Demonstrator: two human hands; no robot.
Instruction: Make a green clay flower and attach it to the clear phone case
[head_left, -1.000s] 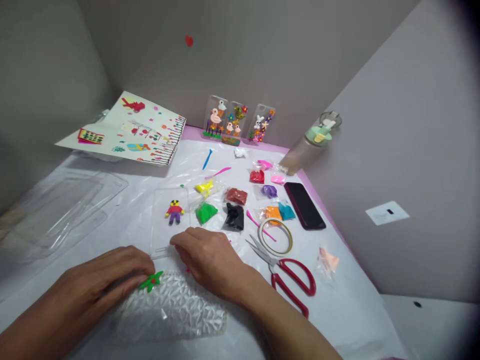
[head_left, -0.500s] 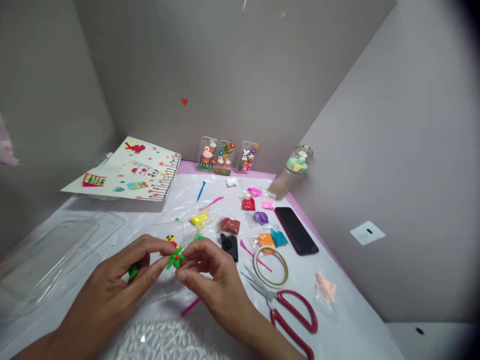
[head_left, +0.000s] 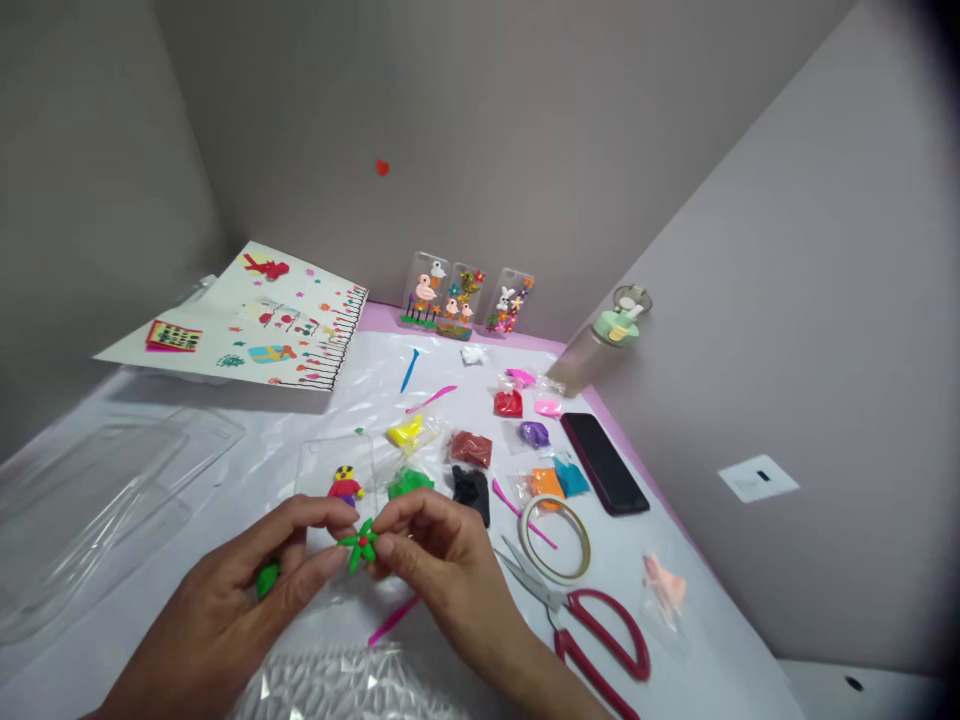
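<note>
Between the fingertips of my two hands is a small green clay flower (head_left: 363,543) with a red centre. My right hand (head_left: 446,565) pinches it from the right. My left hand (head_left: 247,580) has its thumb and forefinger at the flower's left petals, while its curled fingers keep a green clay lump (head_left: 267,579). Just beyond the fingertips, a clay figure (head_left: 345,485) with a yellow face and red top lies on a clear phone case (head_left: 315,460), partly hidden by my hands. A bag of green clay (head_left: 409,482) lies behind my right hand.
Red-handled scissors (head_left: 606,632), a tape roll (head_left: 555,540) and a black phone (head_left: 606,464) lie to the right. Bagged clay in several colours spreads across the middle. Decorated phone cases (head_left: 426,290) and a bottle (head_left: 592,350) stand behind. Clear plastic trays (head_left: 112,490) lie left.
My hands and the flower have come slightly lower and nearer, uncovering the clay figure and more of the green clay bag. The flower has turned a little. The whole view has shifted slightly.
</note>
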